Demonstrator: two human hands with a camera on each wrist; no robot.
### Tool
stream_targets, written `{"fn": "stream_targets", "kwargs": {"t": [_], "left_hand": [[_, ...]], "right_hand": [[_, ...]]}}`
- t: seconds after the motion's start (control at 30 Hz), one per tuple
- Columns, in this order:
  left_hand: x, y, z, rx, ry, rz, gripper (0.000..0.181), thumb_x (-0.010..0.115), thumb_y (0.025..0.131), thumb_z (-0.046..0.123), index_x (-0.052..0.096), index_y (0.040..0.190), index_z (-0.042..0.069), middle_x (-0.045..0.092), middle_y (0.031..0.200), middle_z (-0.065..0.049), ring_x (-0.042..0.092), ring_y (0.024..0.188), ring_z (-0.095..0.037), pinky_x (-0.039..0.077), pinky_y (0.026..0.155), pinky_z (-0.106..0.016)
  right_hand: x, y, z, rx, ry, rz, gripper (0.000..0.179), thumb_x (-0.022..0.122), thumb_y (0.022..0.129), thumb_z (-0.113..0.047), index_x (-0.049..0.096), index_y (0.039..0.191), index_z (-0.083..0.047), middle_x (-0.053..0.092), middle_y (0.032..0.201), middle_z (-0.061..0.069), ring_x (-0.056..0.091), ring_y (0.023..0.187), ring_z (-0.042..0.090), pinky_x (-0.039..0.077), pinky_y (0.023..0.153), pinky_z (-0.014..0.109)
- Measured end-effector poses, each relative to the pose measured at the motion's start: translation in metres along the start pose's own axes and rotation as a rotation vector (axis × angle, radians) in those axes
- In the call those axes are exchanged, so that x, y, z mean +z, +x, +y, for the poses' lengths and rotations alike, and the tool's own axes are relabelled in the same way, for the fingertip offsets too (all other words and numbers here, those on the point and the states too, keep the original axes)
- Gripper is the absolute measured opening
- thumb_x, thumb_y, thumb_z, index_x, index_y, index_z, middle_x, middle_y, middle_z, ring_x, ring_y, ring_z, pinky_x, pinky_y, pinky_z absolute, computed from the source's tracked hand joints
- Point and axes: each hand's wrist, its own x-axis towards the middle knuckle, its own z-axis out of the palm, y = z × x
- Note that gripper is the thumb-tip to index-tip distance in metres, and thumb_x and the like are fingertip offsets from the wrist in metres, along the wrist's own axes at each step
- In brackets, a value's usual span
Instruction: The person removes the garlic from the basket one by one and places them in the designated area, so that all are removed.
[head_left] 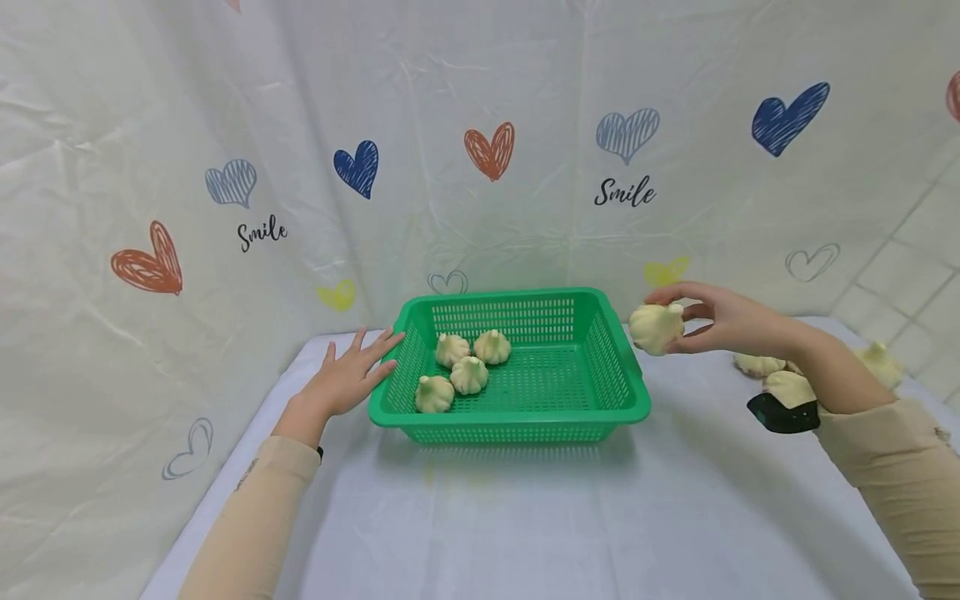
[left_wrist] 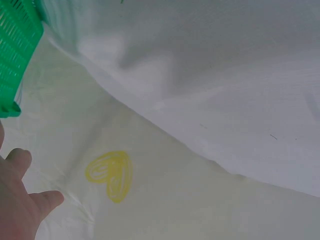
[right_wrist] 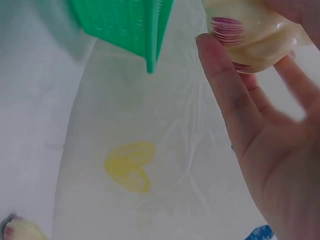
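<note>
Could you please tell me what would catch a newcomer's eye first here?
Probably the green slotted basket on the table, with four garlic bulbs grouped at its left. Next, another garlic bulb held in the right hand by the basket's right side, then the colourful hearts on the backdrop behind.

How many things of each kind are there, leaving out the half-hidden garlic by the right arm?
Garlic bulbs: 5 (4 inside the basket, 1 held in the right hand)
Green slotted basket: 1
Total: 6
</note>
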Motion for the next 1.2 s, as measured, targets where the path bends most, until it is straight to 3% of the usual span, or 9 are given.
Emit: {"fn": "stream_targets", "kwargs": {"t": [0.3,0.63,0.73,0.8,0.87,0.9,0.97,1.1,1.2], "left_hand": [[0.0,0.0,0.001,0.007,-0.007,-0.001,0.06,0.036,0.111,0.049,0.026,0.165,0.025,0.018,0.17,-0.003,-0.002,0.156,-0.04,-0.009,0.113,-0.074],[-0.002,0.004,0.002,0.004,0.007,-0.002,0.06,0.036,0.111,0.049,0.025,0.165,0.026,0.018,0.17,-0.004,-0.001,0.156,-0.04,-0.01,0.113,-0.074],[-0.003,0.003,0.002,0.003,0.007,-0.002,0.061,0.036,0.111,0.049,0.025,0.165,0.026,0.018,0.17,-0.004,-0.001,0.156,-0.04,-0.01,0.113,-0.074],[-0.003,0.003,0.002,0.001,0.007,-0.002,0.06,0.037,0.111,0.049,0.024,0.165,0.026,0.018,0.17,-0.004,-0.002,0.156,-0.04,-0.01,0.113,-0.074],[-0.003,0.003,0.002,0.0,0.008,-0.002,0.06,0.037,0.111,0.049,0.024,0.165,0.026,0.018,0.17,-0.004,-0.002,0.156,-0.04,-0.009,0.113,-0.074],[-0.003,0.003,0.002,0.001,0.009,-0.001,0.06,0.036,0.111,0.049,0.024,0.165,0.026,0.018,0.17,-0.004,-0.001,0.156,-0.04,-0.009,0.114,-0.074],[-0.003,0.003,0.002,0.001,0.007,0.0,0.06,0.036,0.111,0.049,0.024,0.166,0.027,0.018,0.17,-0.004,-0.001,0.156,-0.04,-0.009,0.114,-0.074],[-0.003,0.003,0.002,0.003,0.005,0.004,0.06,0.036,0.111,0.049,0.024,0.165,0.026,0.019,0.17,-0.005,-0.001,0.156,-0.041,-0.01,0.113,-0.074],[-0.003,0.003,0.002,0.006,0.005,0.005,0.06,0.035,0.111,0.05,0.024,0.165,0.026,0.019,0.17,-0.005,-0.001,0.156,-0.041,-0.009,0.113,-0.074]], "right_hand": [[-0.018,-0.026,0.02,0.1,-0.12,0.101,0.061,0.081,0.09,-0.012,0.052,0.143,-0.008,0.047,0.137,0.002,0.058,0.105,-0.003,0.057,0.081,0.024],[-0.045,-0.061,0.051,0.153,-0.207,0.198,0.062,0.078,0.092,-0.008,0.05,0.148,-0.011,0.042,0.132,-0.031,0.047,0.104,-0.015,0.05,0.077,0.014],[-0.051,-0.069,0.057,0.194,-0.217,0.204,0.063,0.076,0.095,-0.011,0.047,0.15,-0.016,0.041,0.141,-0.019,0.058,0.117,0.013,0.053,0.079,0.022],[-0.055,-0.073,0.06,0.237,-0.225,0.202,0.063,0.074,0.097,-0.015,0.044,0.152,-0.02,0.036,0.153,-0.001,0.052,0.125,0.04,0.056,0.088,0.043],[-0.059,-0.078,0.063,0.285,-0.232,0.195,0.066,0.072,0.099,-0.02,0.037,0.155,-0.015,0.024,0.16,0.02,0.038,0.125,0.062,0.05,0.093,0.065],[-0.06,-0.081,0.065,0.304,-0.235,0.197,0.067,0.071,0.1,-0.021,0.034,0.155,-0.013,0.019,0.16,0.029,0.035,0.124,0.064,0.044,0.093,0.074],[-0.064,-0.086,0.069,0.339,-0.237,0.201,0.066,0.069,0.101,-0.024,0.032,0.155,-0.013,0.013,0.158,0.038,0.033,0.123,0.066,0.045,0.091,0.074],[-0.068,-0.1,0.08,0.372,-0.225,0.238,0.06,0.068,0.102,-0.027,0.033,0.148,-0.044,0.011,0.16,0.034,0.033,0.121,0.066,0.053,0.083,0.063],[-0.07,-0.11,0.089,0.376,-0.222,0.287,0.061,0.069,0.101,-0.027,0.03,0.132,-0.062,0.02,0.163,0.012,0.036,0.119,0.066,0.055,0.078,0.054]]}}
